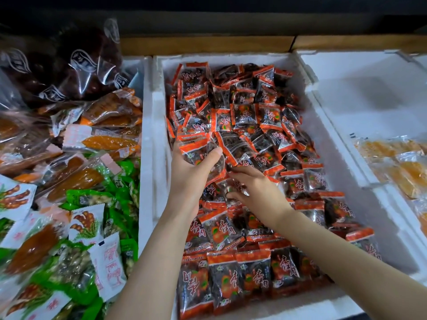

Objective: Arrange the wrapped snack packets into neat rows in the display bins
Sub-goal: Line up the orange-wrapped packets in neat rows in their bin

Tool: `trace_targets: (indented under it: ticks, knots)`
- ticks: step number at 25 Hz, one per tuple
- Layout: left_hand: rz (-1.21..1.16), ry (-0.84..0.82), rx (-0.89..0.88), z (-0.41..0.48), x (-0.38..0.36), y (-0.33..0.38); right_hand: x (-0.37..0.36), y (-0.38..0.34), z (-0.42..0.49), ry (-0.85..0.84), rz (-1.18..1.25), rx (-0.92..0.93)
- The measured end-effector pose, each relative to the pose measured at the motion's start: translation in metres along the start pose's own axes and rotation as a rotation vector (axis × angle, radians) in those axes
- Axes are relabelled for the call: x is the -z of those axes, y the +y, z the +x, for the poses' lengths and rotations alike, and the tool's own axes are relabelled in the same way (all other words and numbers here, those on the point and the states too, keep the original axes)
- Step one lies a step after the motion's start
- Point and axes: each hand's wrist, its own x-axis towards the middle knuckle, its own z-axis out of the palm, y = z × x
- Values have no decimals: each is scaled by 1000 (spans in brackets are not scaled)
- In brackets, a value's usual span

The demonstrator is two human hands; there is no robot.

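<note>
A white foam bin (154,116) in the middle holds many small red-and-black wrapped snack packets (249,116). Packets along the near edge (231,276) lie in a tidy row; those further back are jumbled. My left hand (189,179) grips a stack of several packets (196,146) near the bin's left wall, thumb across the front. My right hand (254,188) reaches in beside it and pinches one packet (235,188) lying on the pile.
To the left lies a heap of mixed snacks: green packets (120,195), orange dried-fruit packs (108,142), dark bags (69,65). On the right is a white foam bin (360,93) with yellow-orange packets (402,162) at its near right. A wooden ledge (208,45) runs behind.
</note>
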Motion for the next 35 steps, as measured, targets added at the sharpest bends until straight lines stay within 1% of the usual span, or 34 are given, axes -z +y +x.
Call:
trace_targets:
  ticks: [2,4,6,8,9,12,13,16,20,21,22,23,25,26,30,32,35]
  knots:
    - [2,-2,-1,-1,0,-1,-2,-4,1,2,-59,-4]
    - [2,-4,-1,-2,0,-2,3,-4,-3,22,-29,-5]
    - [-9,-8,11,-1,0,-2,16,3,-7,126,22,-12]
    - [-14,-12,32,2,0,-5,30,19,-12,185,-18,-29]
    - [-7,-19,43,4,-1,-6,36,30,-13,158,-81,-33]
    - [22,-39,72,3,-3,-4,44,56,-4,-35,-285,-67]
    - [21,-46,74,2,-4,-4,45,60,1,-45,-318,-60]
    - [19,-66,53,2,-4,-6,49,66,12,66,-370,20]
    - [0,-76,61,1,-5,-5,66,52,1,406,-207,68]
    - [-5,-69,62,1,-5,-4,67,46,-8,439,-182,101]
    - [-7,-68,60,2,-5,-5,64,40,-17,410,-172,123]
    - [-8,-73,58,1,-6,-5,58,35,-26,315,-171,113]
    - [-9,-86,55,-1,-6,-4,45,28,-37,46,-207,5]
    - [-11,-90,53,-2,-6,-4,42,29,-37,-36,-228,-44]
    - [0,-83,61,-1,-5,-5,43,34,-20,-130,-137,-150]
    - [0,-79,57,-1,-6,-4,43,37,-11,-168,-210,-174]
    - [3,-78,61,-1,-6,-5,44,39,-3,-139,-349,-261]
